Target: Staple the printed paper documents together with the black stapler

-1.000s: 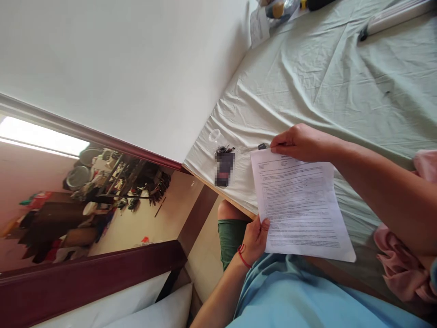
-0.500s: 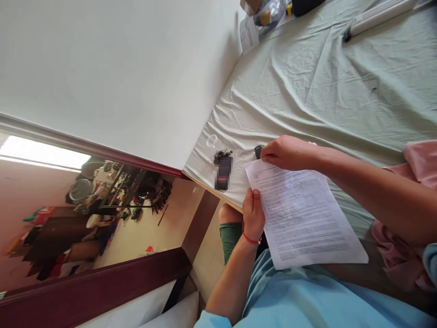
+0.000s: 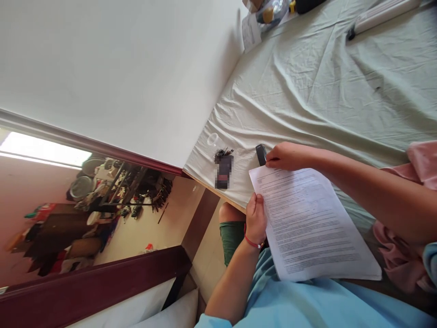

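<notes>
Printed sheets of paper [image 3: 307, 223] tilt in front of my lap, small text filling the top one. My left hand [image 3: 256, 221], with a red string bracelet at the wrist, grips their left edge, thumb on top. At the upper edge, my right hand [image 3: 285, 156] is closed, fingertips pinching the paper near the top left corner. Just beyond those fingertips is a small black object [image 3: 261, 154], perhaps a stapler; its near end is hidden by the paper and hand. A dark blurred-out item [image 3: 224, 172] lies to the left on the bedsheet, touching dark keys or similar [image 3: 224, 155].
A clear plastic cup [image 3: 213, 139] lies near the bed's edge. The wrinkled pale green sheet [image 3: 307, 91] spreads ahead. At the back are a plastic bag [image 3: 273, 13] and a white tube-like item [image 3: 384, 18]. Pink cloth [image 3: 423, 164] lies at right; a mirror [image 3: 102, 214] stands left.
The paper and both hands have shifted slightly down and right in view. My right hand has come down along with the top edge, and more of the black object shows.
</notes>
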The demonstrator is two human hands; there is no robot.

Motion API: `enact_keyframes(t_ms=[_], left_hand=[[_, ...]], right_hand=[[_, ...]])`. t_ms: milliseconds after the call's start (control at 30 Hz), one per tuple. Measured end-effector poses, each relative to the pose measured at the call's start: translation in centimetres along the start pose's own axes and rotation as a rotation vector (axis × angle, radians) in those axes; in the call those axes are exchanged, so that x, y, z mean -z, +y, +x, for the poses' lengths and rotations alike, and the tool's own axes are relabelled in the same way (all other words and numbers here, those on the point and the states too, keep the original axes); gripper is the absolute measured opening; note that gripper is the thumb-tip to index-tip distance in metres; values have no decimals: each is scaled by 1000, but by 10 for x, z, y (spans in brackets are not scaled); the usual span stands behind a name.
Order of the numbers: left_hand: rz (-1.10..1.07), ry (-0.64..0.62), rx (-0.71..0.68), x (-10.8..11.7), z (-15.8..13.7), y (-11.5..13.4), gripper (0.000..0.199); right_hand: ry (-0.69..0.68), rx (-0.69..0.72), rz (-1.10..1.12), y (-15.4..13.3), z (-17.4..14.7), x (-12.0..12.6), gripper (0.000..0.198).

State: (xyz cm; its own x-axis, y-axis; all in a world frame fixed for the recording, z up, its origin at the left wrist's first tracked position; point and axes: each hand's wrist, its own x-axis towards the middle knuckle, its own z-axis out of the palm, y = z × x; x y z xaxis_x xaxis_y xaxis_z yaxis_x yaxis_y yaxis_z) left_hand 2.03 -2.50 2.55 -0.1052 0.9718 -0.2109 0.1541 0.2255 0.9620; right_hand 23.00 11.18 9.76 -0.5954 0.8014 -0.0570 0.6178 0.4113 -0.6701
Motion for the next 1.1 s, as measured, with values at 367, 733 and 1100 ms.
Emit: enact_keyframes(t_ms=[367,733,1100], left_hand=[[-267,-25,266,-2,12,-10,58],[304,-144,214,27,64,21,16],[364,-14,123,-6,128,14,15]], right_hand=[[-185,-235,-101,22,17,-21,25],[-179,-249,-211,31,22,-25,33],[-179,-220,-222,44,20,-15,32]])
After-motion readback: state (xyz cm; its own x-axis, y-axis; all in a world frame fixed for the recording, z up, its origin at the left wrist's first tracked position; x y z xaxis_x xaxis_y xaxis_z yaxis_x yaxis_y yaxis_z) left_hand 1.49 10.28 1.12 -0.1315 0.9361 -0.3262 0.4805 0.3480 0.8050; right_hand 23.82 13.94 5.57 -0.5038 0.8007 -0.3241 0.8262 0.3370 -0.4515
